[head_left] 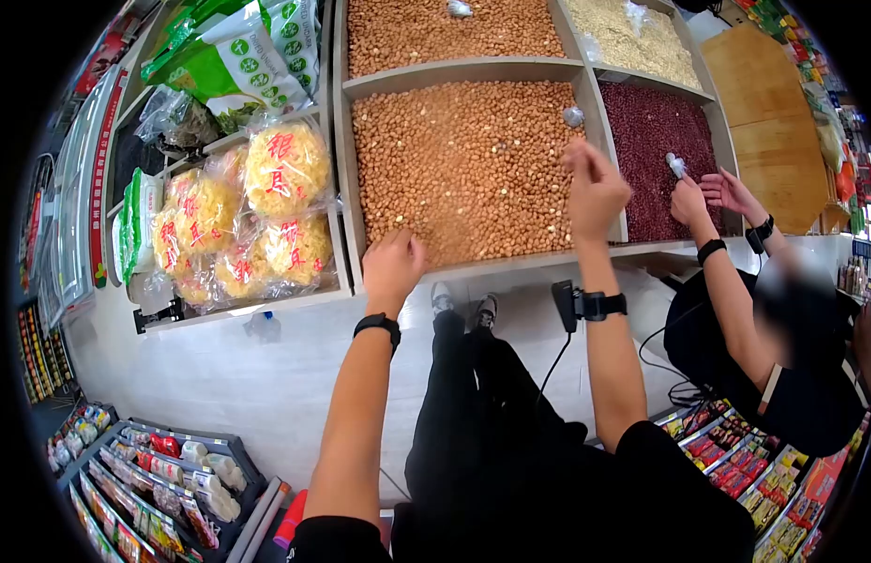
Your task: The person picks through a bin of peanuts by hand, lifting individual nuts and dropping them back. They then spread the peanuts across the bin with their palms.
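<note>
Fingers (585, 158) of the right hand (595, 192) are pinched shut over the peanut bin (463, 164), maybe on a few nuts, can't tell. The left hand (393, 267) curls over the bin's front edge, looks like bracing. A co-worker's hands (707, 197) hold a small scoop over the red beans (646, 141).

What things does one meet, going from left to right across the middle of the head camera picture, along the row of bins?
Yellow bagged goods with red characters → person's left hand on the bin edge → bin of pale brown peanuts → person's right hand raised above it → bin of dark red peanuts → co-worker's hands → wooden boards.
</note>
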